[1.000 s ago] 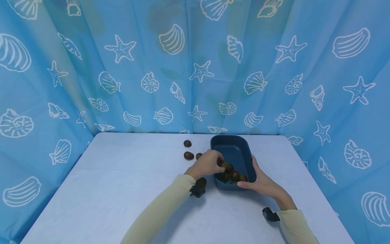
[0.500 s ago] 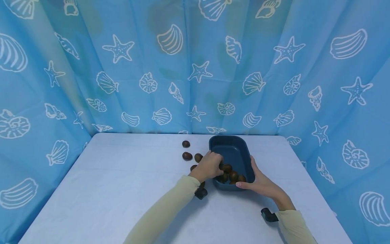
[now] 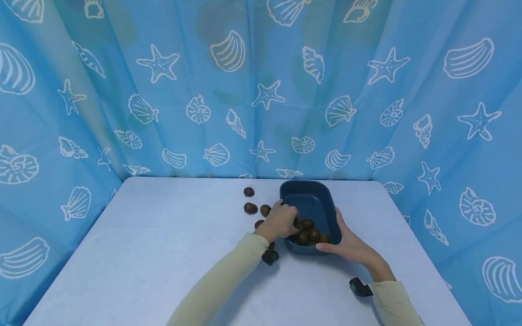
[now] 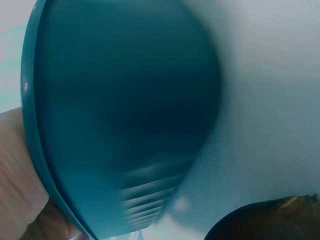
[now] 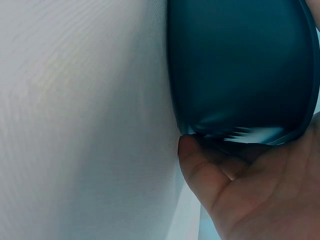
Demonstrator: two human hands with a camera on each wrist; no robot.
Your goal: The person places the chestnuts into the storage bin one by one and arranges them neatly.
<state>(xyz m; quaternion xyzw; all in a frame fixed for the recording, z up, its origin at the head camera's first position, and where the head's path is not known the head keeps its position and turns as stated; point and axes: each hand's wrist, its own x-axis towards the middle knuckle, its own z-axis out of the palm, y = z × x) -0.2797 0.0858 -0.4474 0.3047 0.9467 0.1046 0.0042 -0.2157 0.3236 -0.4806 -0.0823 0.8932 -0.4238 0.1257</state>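
A dark blue rectangular box [image 3: 311, 199] stands at the right of the table, with several brown chestnuts [image 3: 314, 234] gathered in its near end. My left hand [image 3: 279, 222] reaches over the box's left rim, fingers bent down inside beside those chestnuts. Its fingertips are hidden, so whether they hold one does not show. In the left wrist view the hand [image 4: 22, 180] overlaps the rim of the box [image 4: 125, 75]. My right hand [image 3: 352, 246] grips the near right corner, thumb across the front and fingers along the right side. The right wrist view shows this hand [image 5: 265, 195] against the box [image 5: 240, 75].
Left of the box, several loose chestnuts [image 3: 250, 208] lie on the white table [image 3: 163, 235], one partly behind the left wrist. In the left wrist view a chestnut [image 4: 270, 222] shows at the bottom corner. A blue shell-patterned curtain [image 3: 232, 95] hangs behind and beside the table.
My left hand has lowered slightly into the box and its fingers now point down. The chestnuts by its fingers have shifted a little. My right hand keeps its hold on the corner.
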